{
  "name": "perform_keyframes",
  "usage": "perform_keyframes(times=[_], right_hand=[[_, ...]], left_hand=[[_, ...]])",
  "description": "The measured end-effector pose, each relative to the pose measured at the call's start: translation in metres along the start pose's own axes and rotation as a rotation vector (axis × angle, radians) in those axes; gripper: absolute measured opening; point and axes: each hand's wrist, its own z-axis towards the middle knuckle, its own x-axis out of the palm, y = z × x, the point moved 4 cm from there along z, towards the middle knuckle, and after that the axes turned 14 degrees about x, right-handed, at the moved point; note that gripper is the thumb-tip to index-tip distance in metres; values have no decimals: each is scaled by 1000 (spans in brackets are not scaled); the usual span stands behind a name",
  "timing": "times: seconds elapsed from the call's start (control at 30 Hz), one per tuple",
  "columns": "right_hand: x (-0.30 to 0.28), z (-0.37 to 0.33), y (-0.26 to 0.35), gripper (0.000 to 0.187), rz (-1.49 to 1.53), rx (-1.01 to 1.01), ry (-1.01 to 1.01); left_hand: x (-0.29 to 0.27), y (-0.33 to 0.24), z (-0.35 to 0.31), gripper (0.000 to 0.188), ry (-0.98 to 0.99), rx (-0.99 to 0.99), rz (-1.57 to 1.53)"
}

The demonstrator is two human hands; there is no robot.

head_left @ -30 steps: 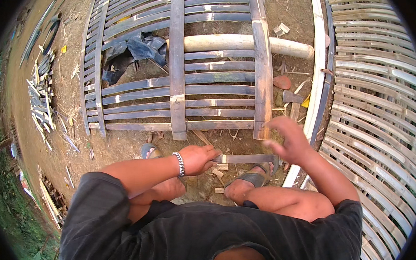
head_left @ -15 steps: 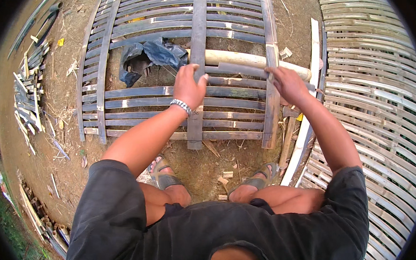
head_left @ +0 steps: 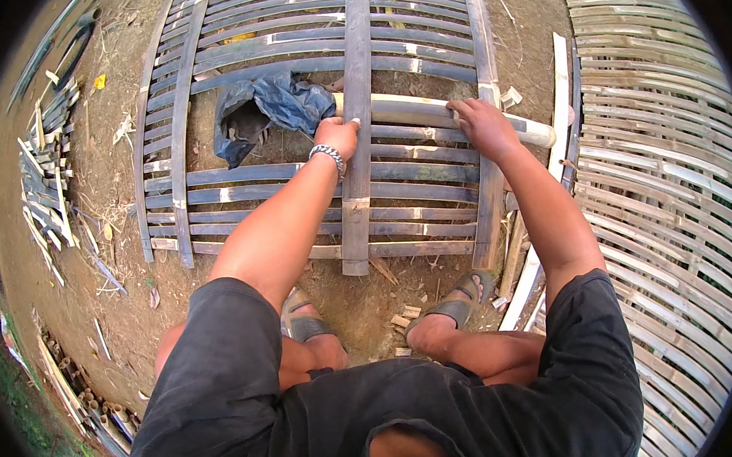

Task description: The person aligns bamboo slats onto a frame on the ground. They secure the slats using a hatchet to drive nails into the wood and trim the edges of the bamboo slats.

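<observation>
Slat [head_left: 413, 114] partly hides the pole [head_left: 538, 132], the right hand's [head_left: 486, 129] fingers clamped on its right end, while the left hand [head_left: 337, 136] is at the middle rail [head_left: 357, 195], finger closure unclear.

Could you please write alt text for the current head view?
A person's left hand is at the middle bar of a dark slatted frame, and the right hand is on a dark strip over a pale pole. Crumpled dark plastic lies beside the left hand; a paler slatted surface fills the right side.

Bare brown earth [head_left: 138, 334], greenery [head_left: 47, 428] lower left, soft daylight
</observation>
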Motion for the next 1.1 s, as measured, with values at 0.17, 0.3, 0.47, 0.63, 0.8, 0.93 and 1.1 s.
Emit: perform_keyframes(times=[0.17, 0.3, 0.47, 0.63, 0.8, 0.93, 1.1], right_hand=[[2, 2, -3, 40, -6, -51, -54], [0, 3, -4, 37, 26, -84, -97], [8, 6, -3, 34, 130, -138, -127], [18, 13, 20, 37, 168, -111, -45], [22, 17, 28, 38, 217, -89, -20], [23, 18, 35, 36, 198, -57, -4], [14, 18, 51, 34, 157, -47, 52]], left_hand=[[2, 1, -1, 24, -4, -82, -115], [0, -8, -7, 24, -27, -73, -42], [0, -10, -4, 25, -53, -41, -37], [-4, -4, -4, 24, -31, -35, -28], [-9, 2, -2, 28, -45, -30, -48], [-9, 2, 0, 28, -36, -8, 3], [-15, 16, 9, 30, -99, 5, 25]])
